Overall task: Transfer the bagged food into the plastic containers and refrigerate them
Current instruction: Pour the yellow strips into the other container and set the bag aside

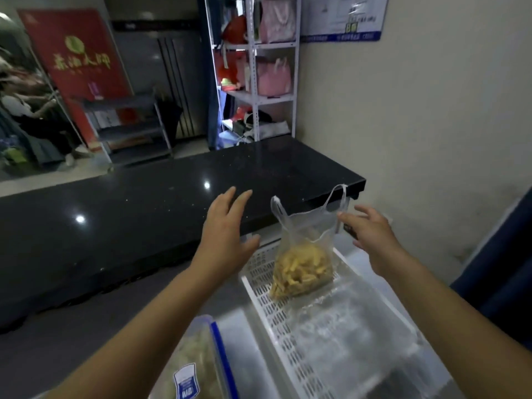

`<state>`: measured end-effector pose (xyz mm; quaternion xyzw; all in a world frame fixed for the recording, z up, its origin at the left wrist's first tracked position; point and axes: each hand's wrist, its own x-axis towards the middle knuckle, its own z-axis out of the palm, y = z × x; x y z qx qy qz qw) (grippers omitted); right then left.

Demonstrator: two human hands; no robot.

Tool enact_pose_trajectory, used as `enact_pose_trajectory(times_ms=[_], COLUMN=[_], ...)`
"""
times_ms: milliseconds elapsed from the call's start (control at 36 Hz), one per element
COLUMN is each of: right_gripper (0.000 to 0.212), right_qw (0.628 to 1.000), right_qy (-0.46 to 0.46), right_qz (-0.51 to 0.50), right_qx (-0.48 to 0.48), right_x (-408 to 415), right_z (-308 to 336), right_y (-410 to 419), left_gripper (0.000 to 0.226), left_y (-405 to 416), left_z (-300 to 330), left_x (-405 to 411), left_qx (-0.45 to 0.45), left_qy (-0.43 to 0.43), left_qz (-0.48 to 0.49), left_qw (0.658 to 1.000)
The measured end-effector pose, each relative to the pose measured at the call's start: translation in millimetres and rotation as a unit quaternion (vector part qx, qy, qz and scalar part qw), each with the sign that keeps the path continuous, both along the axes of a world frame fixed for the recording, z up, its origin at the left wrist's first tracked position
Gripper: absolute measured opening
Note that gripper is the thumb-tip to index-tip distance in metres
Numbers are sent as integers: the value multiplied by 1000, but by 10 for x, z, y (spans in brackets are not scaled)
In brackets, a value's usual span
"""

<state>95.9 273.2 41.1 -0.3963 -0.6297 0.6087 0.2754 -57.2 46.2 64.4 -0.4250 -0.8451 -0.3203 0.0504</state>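
A clear plastic bag [302, 266] of yellow food strips stands upright in a white perforated basket [273, 306], its two handles sticking up. My left hand [227, 226] hovers just left of the bag, fingers straight and spread, holding nothing. To the bag's right, my right hand [371, 228] is spread as well, its fingertips close to the right handle; I cannot tell whether they touch it. A clear plastic container with a blue-trimmed lid [198, 361] sits at the bottom left, pale food inside.
A black stone counter [144, 214] runs across behind the basket, above the grey worktop [86, 326]. Crumpled clear plastic [359, 326] lies in the basket's near part. A beige wall [417, 125] closes the right side; white shelving [259, 82] stands beyond.
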Motion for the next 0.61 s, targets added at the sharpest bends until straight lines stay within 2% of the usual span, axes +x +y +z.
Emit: enact_pose_trajectory(times_ms=[83, 194, 306, 389, 500, 611], right_gripper=[63, 25, 7, 11, 18, 22], right_qw=[999, 995, 998, 999, 994, 985], right_qy=[-19, -23, -10, -7, -2, 18], right_qz=[-11, -1, 1, 35, 106, 163], right_qx=[-50, -98, -56, 2, 34, 53], right_x=[-212, -390, -498, -521, -469, -382], right_z=[26, 66, 111, 198, 321, 363], right_y=[166, 252, 320, 319, 237, 125], left_gripper=[93, 104, 105, 105, 108, 106], left_y=[379, 820, 1164, 1382, 1610, 1771], left_z=[32, -89, -211, -257, -308, -331], left_x=[-199, -389, -499, -509, -415, -327], left_qx=[-35, -96, -91, -56, -9, 9], left_qy=[17, -35, -78, -62, -7, -12], left_qz=[10, 28, 34, 27, -24, -64], left_qw=[999, 994, 992, 996, 1000, 998])
